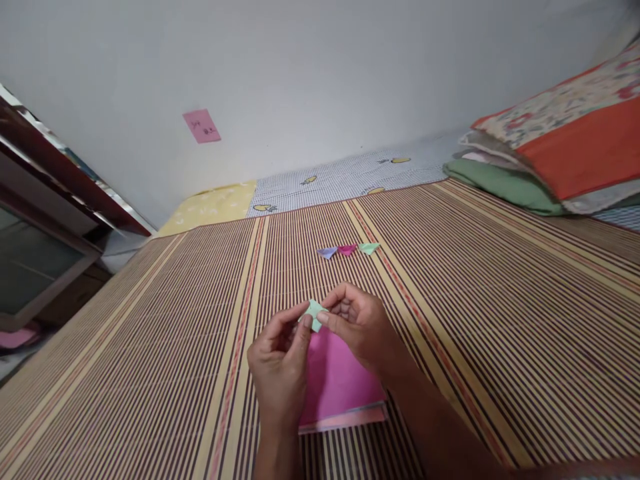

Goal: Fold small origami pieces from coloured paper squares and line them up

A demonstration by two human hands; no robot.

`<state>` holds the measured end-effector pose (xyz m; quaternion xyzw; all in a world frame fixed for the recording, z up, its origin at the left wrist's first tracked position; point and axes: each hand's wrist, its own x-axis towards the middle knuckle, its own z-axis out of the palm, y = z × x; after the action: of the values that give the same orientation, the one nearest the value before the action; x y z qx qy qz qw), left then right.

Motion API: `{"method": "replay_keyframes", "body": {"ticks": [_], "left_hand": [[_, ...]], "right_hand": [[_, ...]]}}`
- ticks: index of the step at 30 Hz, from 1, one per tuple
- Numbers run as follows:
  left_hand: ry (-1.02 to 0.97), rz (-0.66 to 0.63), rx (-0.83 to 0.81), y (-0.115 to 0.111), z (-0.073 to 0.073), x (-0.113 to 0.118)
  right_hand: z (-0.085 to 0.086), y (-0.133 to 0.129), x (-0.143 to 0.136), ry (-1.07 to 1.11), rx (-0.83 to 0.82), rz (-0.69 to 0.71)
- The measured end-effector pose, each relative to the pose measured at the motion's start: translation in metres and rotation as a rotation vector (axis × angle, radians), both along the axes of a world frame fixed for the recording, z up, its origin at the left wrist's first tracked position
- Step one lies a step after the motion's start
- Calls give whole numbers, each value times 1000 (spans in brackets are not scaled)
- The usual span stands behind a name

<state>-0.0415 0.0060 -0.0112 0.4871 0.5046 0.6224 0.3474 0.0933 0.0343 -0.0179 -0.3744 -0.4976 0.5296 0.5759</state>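
Observation:
A small folded piece of light green paper point(315, 313) is pinched between both hands, held above the mat. My left hand point(283, 357) grips its left side with thumb and forefinger. From the right, my right hand point(363, 327) presses thumb and fingers on the paper's other side. Beneath the hands lies a stack of square coloured paper point(343, 383), with magenta on top and pink and white edges showing below. Farther off, three small folded paper pieces sit in a row: a lavender one point(328, 253), a magenta one point(347, 249) and a green one point(369, 248).
A striped woven mat point(175, 347) covers the surface. Folded bedding with an orange and floral cover point(575, 143) is piled at right. A pink note point(202, 126) is on the wall, and a framed cabinet point(40, 260) stands at left.

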Motion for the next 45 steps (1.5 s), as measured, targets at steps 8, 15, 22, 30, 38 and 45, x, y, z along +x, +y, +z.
{"method": "replay_keyframes", "body": {"ticks": [8,15,22,30,38,45], "left_hand": [[44,-49,-34,-1,5,-4],[-71,-90,-108,3,3,-4],[-119,-215,-164,7,0,-13],[-172,-209,-188,4,-6,-12],[-127,-242,-192,3,6,-15],[-86,-287,-155,1,5,-11]], "right_hand": [[3,2,5,28,-52,47],[3,-2,4,-56,-42,5],[8,-1,8,-94,-22,68],[10,-2,10,-327,60,156],[11,-5,6,-305,105,131],[14,-5,12,-270,55,185]]}}
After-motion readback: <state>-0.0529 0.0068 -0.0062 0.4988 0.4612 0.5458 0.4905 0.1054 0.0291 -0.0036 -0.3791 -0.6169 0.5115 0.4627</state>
